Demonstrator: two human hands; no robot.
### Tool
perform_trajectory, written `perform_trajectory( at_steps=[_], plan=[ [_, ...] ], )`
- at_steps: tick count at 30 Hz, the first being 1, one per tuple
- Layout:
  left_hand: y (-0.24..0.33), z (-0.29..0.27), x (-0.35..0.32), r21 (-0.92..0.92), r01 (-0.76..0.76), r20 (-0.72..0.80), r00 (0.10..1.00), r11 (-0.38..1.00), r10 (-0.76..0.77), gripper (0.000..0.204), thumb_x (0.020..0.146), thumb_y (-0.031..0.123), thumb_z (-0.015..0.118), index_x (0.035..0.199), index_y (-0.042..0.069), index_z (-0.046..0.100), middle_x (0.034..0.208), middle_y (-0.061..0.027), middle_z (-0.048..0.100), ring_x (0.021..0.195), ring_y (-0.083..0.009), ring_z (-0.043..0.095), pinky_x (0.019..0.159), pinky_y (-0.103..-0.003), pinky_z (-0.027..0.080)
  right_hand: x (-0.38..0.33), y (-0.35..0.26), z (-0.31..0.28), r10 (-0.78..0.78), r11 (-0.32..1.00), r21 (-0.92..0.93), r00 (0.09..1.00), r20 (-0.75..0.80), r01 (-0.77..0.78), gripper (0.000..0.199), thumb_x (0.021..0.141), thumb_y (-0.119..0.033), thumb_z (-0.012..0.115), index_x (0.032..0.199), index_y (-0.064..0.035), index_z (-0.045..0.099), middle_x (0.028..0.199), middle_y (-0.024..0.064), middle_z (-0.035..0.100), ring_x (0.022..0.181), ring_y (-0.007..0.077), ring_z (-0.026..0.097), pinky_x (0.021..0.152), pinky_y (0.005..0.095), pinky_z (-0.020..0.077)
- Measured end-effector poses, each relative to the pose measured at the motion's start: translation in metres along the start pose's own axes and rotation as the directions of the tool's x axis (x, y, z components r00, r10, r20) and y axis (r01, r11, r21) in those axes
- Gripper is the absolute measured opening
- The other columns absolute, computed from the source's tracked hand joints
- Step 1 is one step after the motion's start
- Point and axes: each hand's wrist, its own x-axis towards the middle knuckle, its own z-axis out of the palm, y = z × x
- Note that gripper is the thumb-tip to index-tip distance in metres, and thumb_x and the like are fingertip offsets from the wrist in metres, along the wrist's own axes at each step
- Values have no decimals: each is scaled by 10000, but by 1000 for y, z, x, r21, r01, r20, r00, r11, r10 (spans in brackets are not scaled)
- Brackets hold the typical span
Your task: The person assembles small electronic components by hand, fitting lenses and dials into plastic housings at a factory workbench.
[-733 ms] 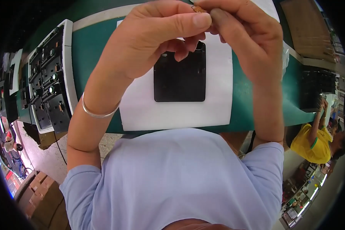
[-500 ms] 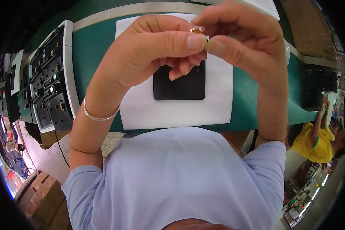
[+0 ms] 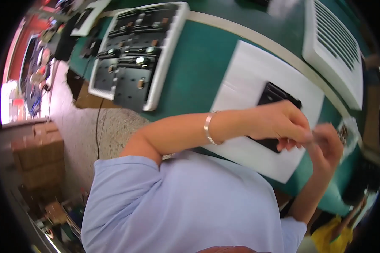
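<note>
My left hand [image 3: 279,123], a silvery bangle on its wrist, is closed with its fingertips in a pinch. Whatever sits between them is hidden. Right at those fingertips is my right hand [image 3: 327,145], bent inward and smeared by motion, so its grip is unclear. Both hands hover over the right part of a white sheet [image 3: 240,84]. On that sheet lies a flat black rectangular part [image 3: 269,96], partly covered by my left hand.
A white foam tray [image 3: 166,63] of black parts with small fittings stands left on the green table [image 3: 198,55]. A white slotted box [image 3: 331,55] is at the far right. A clear bag [image 3: 351,135] lies beyond my right hand. Someone in yellow [image 3: 333,236] is at lower right.
My view has swung left, so the tray shows more fully and the hands appear further right. The small copper-coloured metal piece seen earlier at my left fingertips no longer shows.
</note>
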Motion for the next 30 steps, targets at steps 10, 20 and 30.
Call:
perform_trajectory(
  at_steps=[10, 20, 30],
  plan=[
    [-5, -7, -12, -90, -142, -141, 982, 986, 129, 209, 909, 174, 640, 805, 1, 694, 769, -23, 643, 610, -75, 551, 524, -233, 449, 4, 1, 23, -103, 908, -413, 994, -45, 76, 268, 866, 51, 644, 1132, 72, 613, 969, 98, 617, 811, 143, 595, 747, 249, 468],
    [-4, -12, -14, 496, -256, -198, 897, 829, 396, 121, 860, 140, 662, 821, 31, 697, 727, -53, 653, 634, -180, 600, 570, -312, 474, 3, 5, 14, -37, 972, -235, 998, -59, 23, 318, 785, 99, 683, 1094, 66, 613, 937, 75, 592, 790, 131, 554, 702, 229, 441],
    [-1, -49, -31, 998, -14, 49, 813, -65, 580, 521, 688, 133, 827, 1170, 82, 637, 1194, -97, 619, 1252, -334, 506, 1042, -434, 390, -1, 39, 13, 257, 921, -286, 964, -69, -266, 264, 755, -16, 802, 992, -43, 687, 819, -2, 620, 696, 45, 534, 564, 191, 397]
  ],
)
